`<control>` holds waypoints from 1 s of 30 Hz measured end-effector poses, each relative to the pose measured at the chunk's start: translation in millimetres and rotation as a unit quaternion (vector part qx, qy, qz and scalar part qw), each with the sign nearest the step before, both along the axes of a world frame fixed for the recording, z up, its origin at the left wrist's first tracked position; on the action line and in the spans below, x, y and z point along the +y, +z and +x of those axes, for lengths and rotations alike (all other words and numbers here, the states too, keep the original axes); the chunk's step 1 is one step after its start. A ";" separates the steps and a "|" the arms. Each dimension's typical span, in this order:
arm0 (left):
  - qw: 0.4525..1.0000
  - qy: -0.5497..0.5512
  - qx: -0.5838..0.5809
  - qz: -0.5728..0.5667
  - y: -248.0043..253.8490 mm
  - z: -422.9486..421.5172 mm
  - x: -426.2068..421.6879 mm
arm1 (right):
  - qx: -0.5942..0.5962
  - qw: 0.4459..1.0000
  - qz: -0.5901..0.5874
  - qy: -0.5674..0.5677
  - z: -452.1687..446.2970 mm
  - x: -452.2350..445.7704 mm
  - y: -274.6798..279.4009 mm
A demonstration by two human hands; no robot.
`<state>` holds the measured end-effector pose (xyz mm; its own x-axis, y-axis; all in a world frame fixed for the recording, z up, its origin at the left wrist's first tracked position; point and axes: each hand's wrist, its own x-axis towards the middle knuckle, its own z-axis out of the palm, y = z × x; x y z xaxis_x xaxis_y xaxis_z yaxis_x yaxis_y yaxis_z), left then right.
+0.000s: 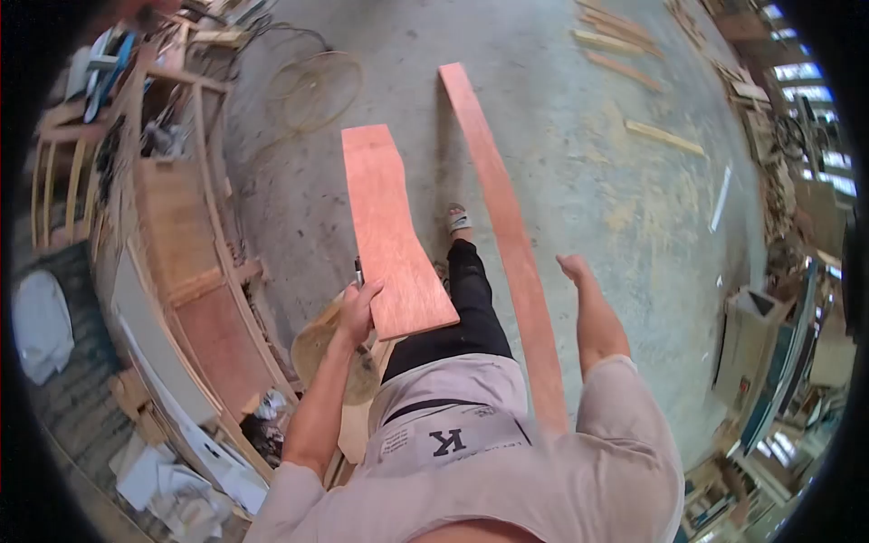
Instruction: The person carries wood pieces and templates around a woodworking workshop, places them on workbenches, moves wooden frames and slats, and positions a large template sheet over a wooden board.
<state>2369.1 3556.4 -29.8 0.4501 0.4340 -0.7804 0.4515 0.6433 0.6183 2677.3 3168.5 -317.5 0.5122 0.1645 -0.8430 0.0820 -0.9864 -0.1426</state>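
My left hand (358,309) is closed on the lower left edge of a short reddish wooden board (389,235) with a curved right side. A dark pen or marker (358,270) sticks up beside its fingers. Right of the short board, a long narrow reddish plank (511,235) slants from the upper middle down to my right side. My right hand (572,266) is to the right of this plank, apart from it. Its fingers look drawn together, and whether anything is between them is too small to make out.
A wooden frame (204,308) and scrap pieces line the left side. Several wood strips (665,136) lie on the concrete floor (625,208) at the upper right. A round wooden stool (317,348) is near my left arm. Cardboard and boards (751,353) stand at the right.
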 end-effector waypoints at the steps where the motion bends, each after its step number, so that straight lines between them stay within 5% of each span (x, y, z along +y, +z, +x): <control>1: 0.998 0.042 -0.037 -0.014 7.0 -1.8 -3.9 | -0.031 0.998 0.009 -0.051 0.9 1.7 19.7; 2: 0.996 0.065 -0.060 -0.021 12.9 -8.4 -6.0 | -0.034 0.999 0.012 -0.036 -6.9 10.5 34.9; 4: 0.994 0.087 -0.068 -0.023 -3.0 -19.8 -10.8 | 0.097 0.954 0.113 -0.260 -25.7 53.2 99.9; 5: 0.994 0.080 -0.070 -0.031 -10.7 -19.5 -9.3 | 0.152 0.937 0.156 -0.274 -42.0 65.3 116.9; 11: 0.984 0.163 -0.070 0.001 -0.2 -24.4 -15.7 | 0.393 0.874 0.207 -0.197 -96.0 233.8 204.8; 13: 0.988 0.139 -0.056 0.034 -1.7 -20.0 -18.4 | 0.538 0.756 0.232 -0.291 -99.8 276.0 205.4; 16: 0.986 0.030 0.019 0.164 -7.6 -41.8 -45.9 | 0.587 0.755 0.171 -0.237 -120.2 312.9 199.8; 18: 0.977 0.053 0.008 0.207 -8.2 -19.8 -60.2 | 0.474 0.862 0.120 -0.130 -118.7 322.2 228.9; 19: 0.961 0.039 0.035 0.270 -30.9 -10.6 -64.0 | 0.489 0.848 0.110 -0.173 -115.1 313.7 191.5; 20: 0.928 0.030 0.072 0.365 -136.8 -9.8 -81.2 | 0.366 0.902 0.161 -0.163 -117.0 316.1 214.0; 21: 0.952 -0.060 0.109 0.279 -55.0 14.0 -55.3 | 0.269 0.930 0.251 0.001 -99.1 301.3 172.9; 23: 0.957 -0.004 0.156 0.245 -12.5 35.0 -42.1 | 0.221 0.949 0.226 -0.011 -70.6 310.8 160.7; 25: 0.945 0.028 0.175 0.276 -21.4 27.9 -45.0 | 0.233 0.958 0.168 0.009 -30.9 316.2 163.5; 27: 0.936 0.090 0.170 0.296 -19.8 9.2 -44.9 | 0.260 0.935 0.215 -0.110 12.7 314.3 95.7; 29: 0.925 0.137 0.165 0.314 -18.0 -16.2 -50.3 | 0.321 0.896 0.303 -0.047 53.8 302.4 104.7; 30: 0.913 0.212 0.166 0.307 -17.0 -29.3 -51.6 | 0.273 0.925 0.265 -0.012 64.8 315.4 119.9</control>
